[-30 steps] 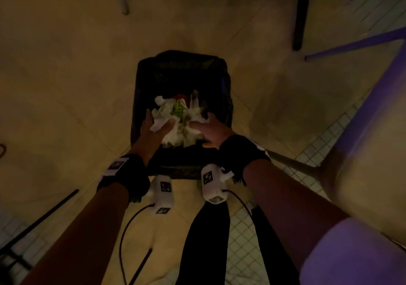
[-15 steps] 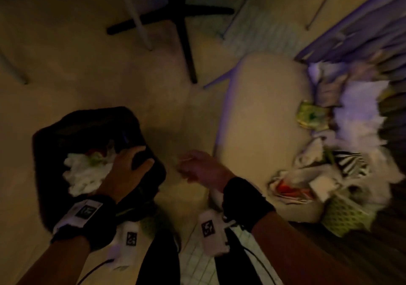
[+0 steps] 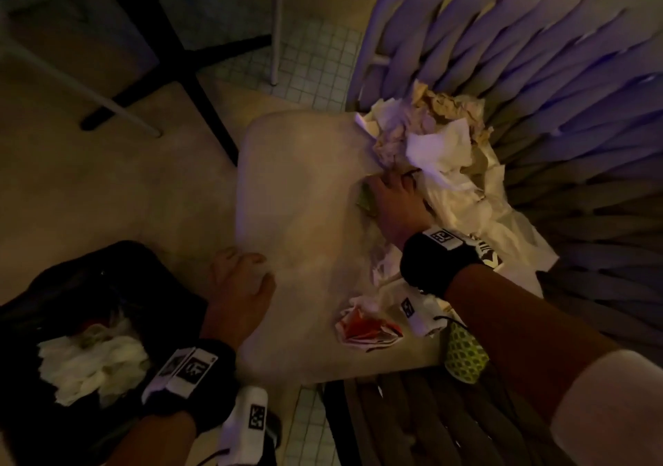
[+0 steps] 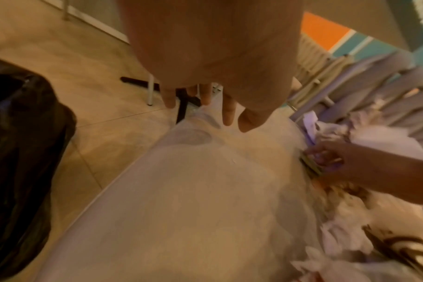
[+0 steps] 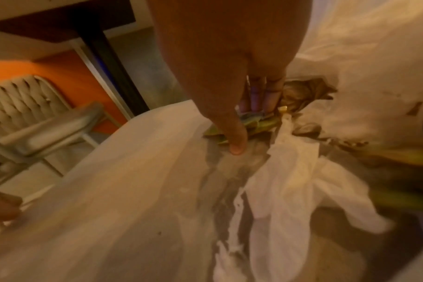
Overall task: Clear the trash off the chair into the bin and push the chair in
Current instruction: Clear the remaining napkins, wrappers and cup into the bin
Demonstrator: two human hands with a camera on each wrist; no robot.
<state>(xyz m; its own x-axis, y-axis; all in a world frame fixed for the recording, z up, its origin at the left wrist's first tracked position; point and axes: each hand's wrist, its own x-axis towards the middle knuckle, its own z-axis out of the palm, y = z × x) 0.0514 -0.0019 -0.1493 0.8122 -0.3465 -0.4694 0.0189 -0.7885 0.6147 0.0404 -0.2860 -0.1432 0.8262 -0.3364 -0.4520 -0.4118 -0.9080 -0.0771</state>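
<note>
The chair's pale seat (image 3: pixel 305 214) carries a heap of crumpled white and brown paper (image 3: pixel 430 142) along its right side, against the woven purple back (image 3: pixel 538 70). My right hand (image 3: pixel 391 196) reaches into the heap's left edge. Its thumb and fingers close on a green wrapper (image 3: pixel 365 201), seen in the right wrist view (image 5: pixel 261 122) under the thumb. My left hand (image 3: pixel 240 279) hovers over the seat's left edge with relaxed fingers (image 4: pixel 227 110), holding nothing. The black-lined bin (image 3: pixel 71 286) stands on the floor at lower left, with white tissue (image 3: pixel 93 361) inside.
A red-and-white wrapper (image 3: pixel 366 329) and a yellow-green mesh piece (image 3: pixel 462 358) lie near the seat's front right. A black table base (image 3: pixel 179 70) and a white leg (image 3: pixel 276 24) stand on the floor beyond the chair. Another woven chair (image 5: pixel 24 106) is further off.
Both hands left the bin after dropping the tissue there. My view swung right to the chair; the right hand reached into the heap and the left moved to the seat's edge.
</note>
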